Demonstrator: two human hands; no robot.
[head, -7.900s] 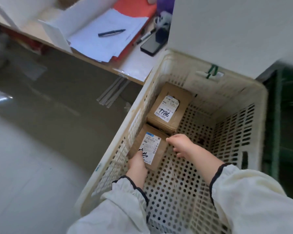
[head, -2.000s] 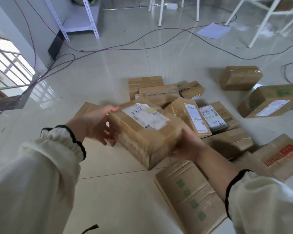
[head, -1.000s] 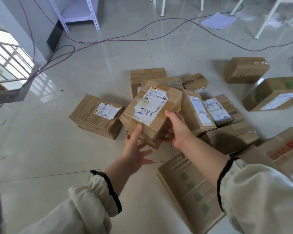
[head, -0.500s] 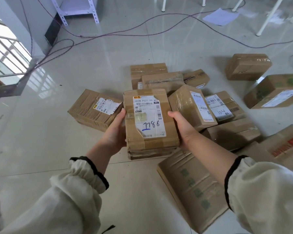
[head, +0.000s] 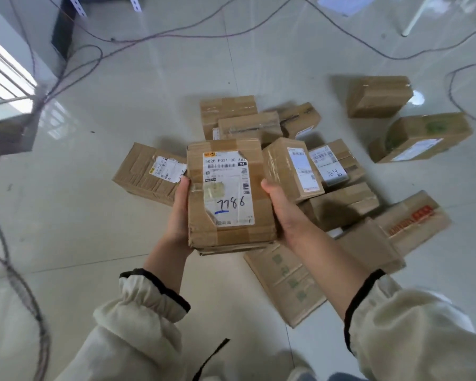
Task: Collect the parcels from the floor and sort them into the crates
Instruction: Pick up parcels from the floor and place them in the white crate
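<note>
I hold a brown cardboard parcel (head: 230,193) up in front of me, label side up, with "7786" handwritten in blue on its white label. My left hand (head: 179,213) grips its left side and my right hand (head: 282,213) grips its right side; the fingers of both go under the box and are hidden. Beneath and behind it several more taped parcels lie in a loose heap (head: 308,171) on the floor. No crate is in view.
One parcel (head: 149,171) lies apart to the left, two more (head: 378,96) (head: 421,140) at the right. A flat box (head: 286,281) lies near my feet. Cables (head: 74,53) run over the glossy tiles (head: 94,229); a shelf leg and white chair legs stand at the back.
I picked a parcel from the heap, turned it until its label faced me, and raised it closer. Both hands now hold its sides. Earlier I was placing boxes in a white crate.
</note>
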